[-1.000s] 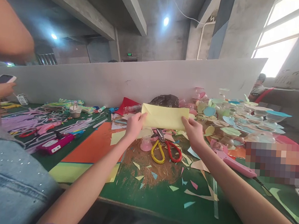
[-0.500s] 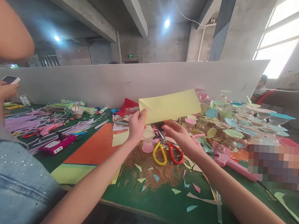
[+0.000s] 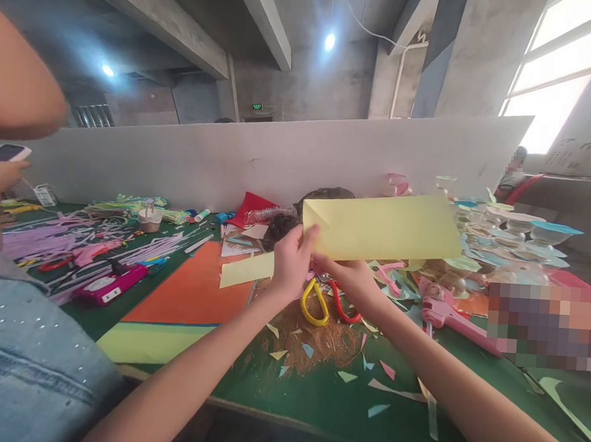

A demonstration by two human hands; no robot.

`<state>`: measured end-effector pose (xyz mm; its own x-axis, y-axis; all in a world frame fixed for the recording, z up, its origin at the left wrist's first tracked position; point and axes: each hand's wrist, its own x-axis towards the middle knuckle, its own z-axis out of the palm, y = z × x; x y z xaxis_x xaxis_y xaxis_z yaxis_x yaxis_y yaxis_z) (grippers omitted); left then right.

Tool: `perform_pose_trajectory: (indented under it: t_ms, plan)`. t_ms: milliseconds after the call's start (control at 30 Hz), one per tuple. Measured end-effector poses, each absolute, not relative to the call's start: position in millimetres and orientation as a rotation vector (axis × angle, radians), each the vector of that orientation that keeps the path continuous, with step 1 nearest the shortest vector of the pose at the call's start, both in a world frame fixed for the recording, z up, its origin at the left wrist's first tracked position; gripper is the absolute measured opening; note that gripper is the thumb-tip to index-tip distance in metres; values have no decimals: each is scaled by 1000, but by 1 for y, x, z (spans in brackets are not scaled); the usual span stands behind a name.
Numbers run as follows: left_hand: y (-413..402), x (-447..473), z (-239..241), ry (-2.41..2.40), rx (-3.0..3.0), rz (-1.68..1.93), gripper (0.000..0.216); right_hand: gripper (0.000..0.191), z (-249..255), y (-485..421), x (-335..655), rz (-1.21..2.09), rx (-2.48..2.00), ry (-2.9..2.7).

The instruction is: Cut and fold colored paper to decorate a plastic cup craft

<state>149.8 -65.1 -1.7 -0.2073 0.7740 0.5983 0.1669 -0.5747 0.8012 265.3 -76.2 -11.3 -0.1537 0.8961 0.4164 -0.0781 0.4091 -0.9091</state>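
Observation:
My left hand (image 3: 292, 261) pinches the left end of a folded yellow paper sheet (image 3: 385, 226) and holds it up above the green table (image 3: 325, 389). My right hand (image 3: 352, 280) reaches under the sheet, its fingers curled at the scissors (image 3: 327, 297) with one yellow and one red handle, which lie on a worn brown patch. Whether the right fingers grip the scissors is hidden by the paper and the hand.
A pink glue gun (image 3: 457, 317) lies to the right, beside several clear cups with coloured paper discs (image 3: 505, 227). Orange and yellow sheets (image 3: 185, 294) lie left of centre. Paper scraps litter the near table. A person in denim (image 3: 21, 357) at left holds a phone (image 3: 9, 153). A grey partition (image 3: 179, 160) runs behind.
My right hand let go of the yellow sheet and dropped to the scissors. My left hand carried the sheet up and to the right.

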Motion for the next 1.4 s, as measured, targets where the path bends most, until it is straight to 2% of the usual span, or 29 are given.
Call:
perform_pose_trajectory:
  t_ms: [200,400,833,1133,1400]
  plan:
    - [-59,145,-2,1185,1696,1807,43,26,-17,-71,264,1022,-802,-1404]
    - [-44,128,-1,1271,1735,1907,44,42,-20,-51,282,983,-944,-1284]
    - [-25,100,2,1357,1791,2006,47,43,-11,-25,325,857,-815,-1041]
    - [-6,72,-6,1371,1595,1981,37,60,-14,-34,321,776,-872,-1312]
    - [-9,87,-12,1171,1544,1920,38,49,-19,-48,296,922,-888,-1536]
